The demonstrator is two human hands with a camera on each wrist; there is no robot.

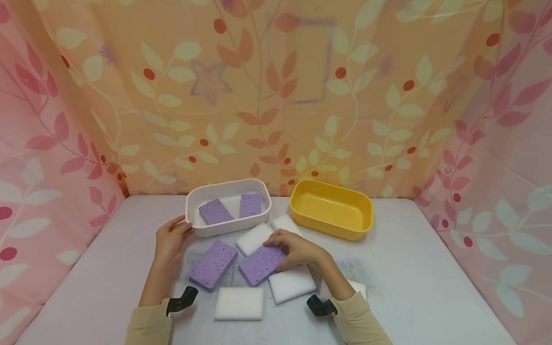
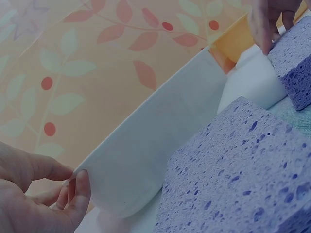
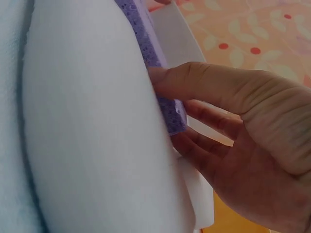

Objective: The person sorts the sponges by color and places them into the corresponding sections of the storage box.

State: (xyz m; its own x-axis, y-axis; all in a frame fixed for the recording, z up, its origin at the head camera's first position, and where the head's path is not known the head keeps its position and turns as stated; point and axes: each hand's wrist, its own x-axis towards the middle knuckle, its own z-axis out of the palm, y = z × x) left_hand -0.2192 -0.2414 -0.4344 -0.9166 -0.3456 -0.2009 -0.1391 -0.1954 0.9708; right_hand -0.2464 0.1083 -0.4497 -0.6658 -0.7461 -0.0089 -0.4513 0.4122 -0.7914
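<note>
1. Right grip is closed partway: I see thumb and fingers pinching a speckled purple sponge from opposite sides at its right-hand end, the gap between them filled by it.
2. That sponge sits near the middle of the group, slightly tilted in my head view, overlapping white blocks behind and beside it; I can't tell whether its underside touches them.
3. Left grip has thumb and fingertips drawn together on the rim of the white container, at its near left corner; my left wrist view shows the pinch clearly.
4. Inside that container I count two more purple pieces, lying apart from each other.
5. Another purple block lies on the surface, in front of the container and just left of the held sponge.
6. Around them I make out five white blocks: one at the near edge, one just right of the held sponge, two behind it, and one partly hidden under the right forearm.
7. To the right of the white container, and apart from it, stands a yellow container.
8. Patterned cloth hangs behind everything.
</note>
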